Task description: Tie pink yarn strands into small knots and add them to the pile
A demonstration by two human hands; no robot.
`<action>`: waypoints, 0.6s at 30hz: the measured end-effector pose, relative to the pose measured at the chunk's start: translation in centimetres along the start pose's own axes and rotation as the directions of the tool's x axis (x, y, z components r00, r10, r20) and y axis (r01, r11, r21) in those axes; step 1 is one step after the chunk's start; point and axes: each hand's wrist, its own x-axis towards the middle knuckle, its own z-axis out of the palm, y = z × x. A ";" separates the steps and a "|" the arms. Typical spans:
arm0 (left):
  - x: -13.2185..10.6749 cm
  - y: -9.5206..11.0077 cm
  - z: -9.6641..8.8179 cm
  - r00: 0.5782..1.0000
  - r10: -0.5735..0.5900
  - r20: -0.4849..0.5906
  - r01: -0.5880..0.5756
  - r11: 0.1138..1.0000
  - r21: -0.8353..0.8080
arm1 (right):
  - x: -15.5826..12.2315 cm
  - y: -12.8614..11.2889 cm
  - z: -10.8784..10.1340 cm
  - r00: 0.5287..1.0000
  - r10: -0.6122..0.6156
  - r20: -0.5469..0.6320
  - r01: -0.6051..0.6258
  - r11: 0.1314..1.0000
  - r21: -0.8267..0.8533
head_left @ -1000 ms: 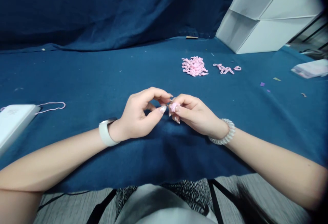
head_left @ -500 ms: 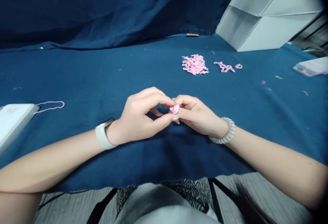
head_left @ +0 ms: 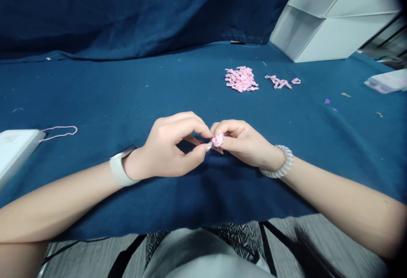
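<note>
Both my hands meet over the near middle of a dark blue cloth-covered table (head_left: 104,100). Between their fingertips is a small pink rolled piece (head_left: 218,140), shaped like a tiny flower. My left hand (head_left: 170,146), with a white band at the wrist, pinches it from the left with thumb and forefinger. My right hand (head_left: 243,142), with a clear coil band at the wrist, pinches it from the right. Most of the piece is hidden by the fingers.
A heap of small pink pieces (head_left: 241,79) lies further back, with a few loose ones (head_left: 281,82) to its right. A white box (head_left: 14,148) with a pink cord (head_left: 60,131) sits at the left edge. White shelving (head_left: 327,19) stands back right, a pale packet (head_left: 386,82) far right.
My left thumb and forefinger, held apart a second ago, have closed onto the pink piece. Both hands have sunk slightly toward the near edge.
</note>
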 end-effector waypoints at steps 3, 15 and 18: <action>0.0 0.1 0.0 1.000 -0.022 -0.003 0.022 1.000 -0.011 | 0.1 -0.1 0.0 1.000 0.000 -0.002 0.000 1.000 -0.003; 0.2 0.4 -0.1 0.998 -0.061 0.018 0.061 0.998 0.005 | 0.0 -0.5 0.2 1.000 0.003 -0.011 -0.003 1.000 0.019; 0.1 0.4 -0.1 0.996 -0.086 0.025 0.086 0.996 -0.013 | 0.0 -0.6 0.2 1.000 0.000 -0.014 0.000 1.000 0.015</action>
